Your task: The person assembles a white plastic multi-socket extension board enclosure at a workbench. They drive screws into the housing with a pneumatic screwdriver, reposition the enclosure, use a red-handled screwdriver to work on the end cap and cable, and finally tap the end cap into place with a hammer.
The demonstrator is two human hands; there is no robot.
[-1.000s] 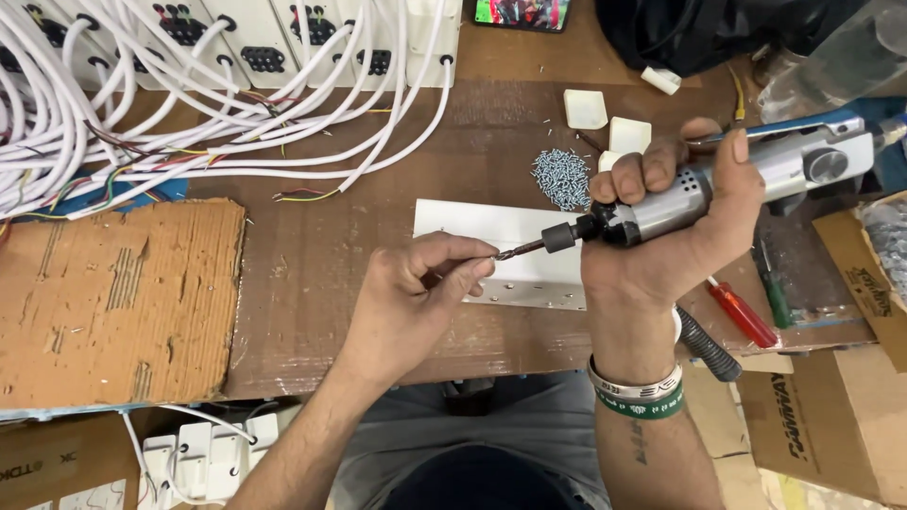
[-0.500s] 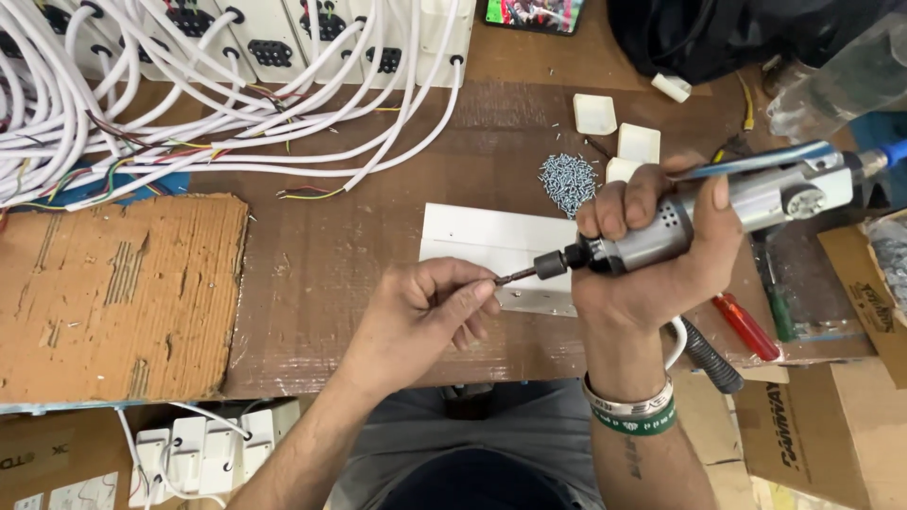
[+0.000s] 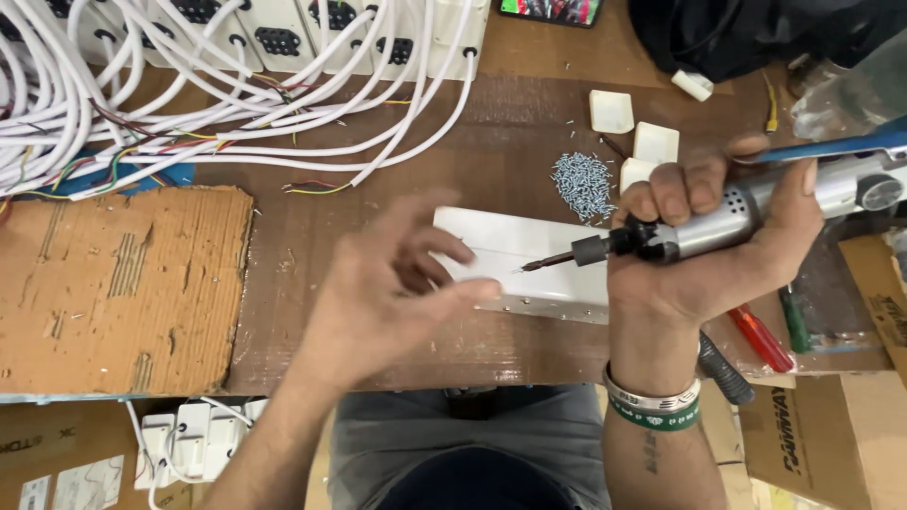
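Screws (image 3: 583, 182) lay heaped on the wooden bench (image 3: 378, 203) as an electric screwdriver (image 3: 746, 210) was gripped firmly in the right hand (image 3: 704, 250), its bit aimed at a white plastic casing (image 3: 529, 250). The left hand (image 3: 392, 283) was held spread, fingers loose, touching the casing's near edge and pinching nothing visible. For a clean drive, the bit would best be kept square to the hole and the casing pressed flat. White cables (image 3: 189, 123) were massed behind.
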